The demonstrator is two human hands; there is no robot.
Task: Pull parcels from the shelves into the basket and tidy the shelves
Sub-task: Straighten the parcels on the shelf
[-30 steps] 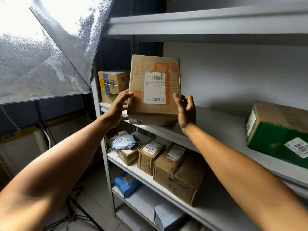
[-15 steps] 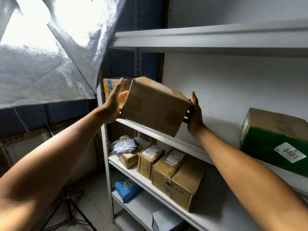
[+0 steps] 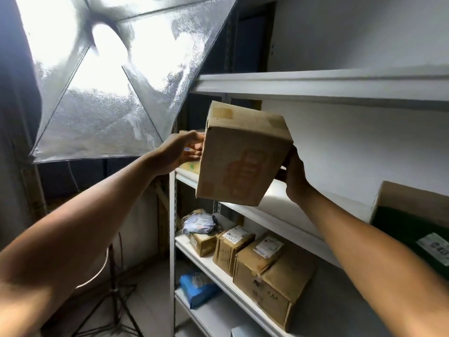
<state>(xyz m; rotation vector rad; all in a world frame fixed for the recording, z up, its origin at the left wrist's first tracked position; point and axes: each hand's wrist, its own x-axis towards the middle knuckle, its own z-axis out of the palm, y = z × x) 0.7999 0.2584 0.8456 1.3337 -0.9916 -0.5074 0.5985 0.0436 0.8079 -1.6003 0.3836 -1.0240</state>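
Cardboard parcel (image 3: 243,154) tilted in the air at the front edge of the middle shelf (image 3: 286,210), clear of the board. Left hand (image 3: 177,152) on its left face, fingers straight and spread, palm pressing. Right hand (image 3: 295,176) at the right rear corner; fingers go behind the box, cannot tell their curl.

Risk: the hold looks like side pressure only, nothing under the box. If either palm eases off, or the tilt grows, it could slide down onto the brown parcels (image 3: 262,259) on the lower shelf (image 3: 206,261), or to the floor. Box also close under the upper shelf (image 3: 315,86), so lifting could clip it.

Containers: no basket in view.

Middle shelf also carries a green box (image 3: 413,229) at far right, well apart. Lower shelf: row of brown parcels plus a grey mailer bag (image 3: 199,223) on top of the leftmost. Below that, a blue packet (image 3: 198,288).
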